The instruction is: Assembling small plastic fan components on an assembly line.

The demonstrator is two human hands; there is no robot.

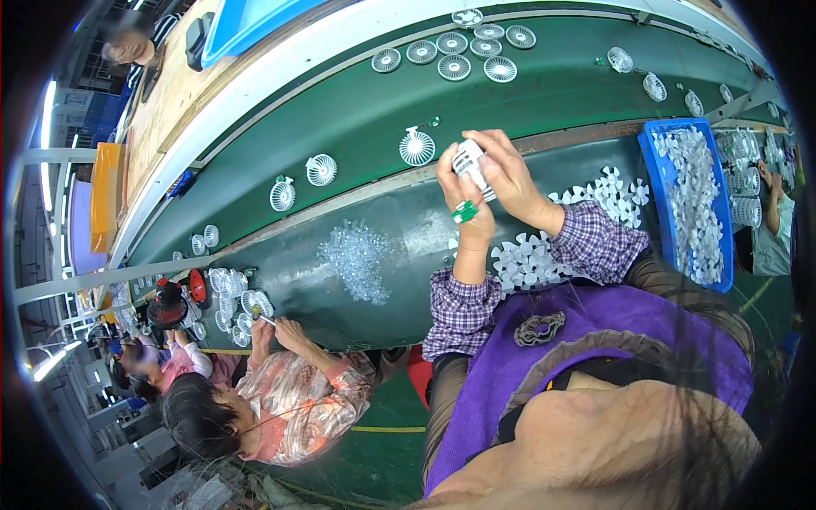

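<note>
Above the bench, both my hands are closed around a small white fan housing (470, 161) with slots in its side. My left hand (451, 185) grips it from the left, and my right hand (518, 189) holds it from the right, fingers curled over the top. A small green circuit board (464, 212) hangs against my left hand. Below my forearms lies a pile of white fan blades (529, 259), with more loose blades (608, 197) to the right of my right wrist. Beyond my hands, a round white fan grille (416, 148) with a green board attached sits on the green belt.
A blue tray (725, 212) full of white blades stands at right. Small clear parts (357, 259) are heaped on the bench at left. Several round grilles (454, 67) lie on the far belt (357, 106). A co-worker (289, 399) handles a fan part at lower left.
</note>
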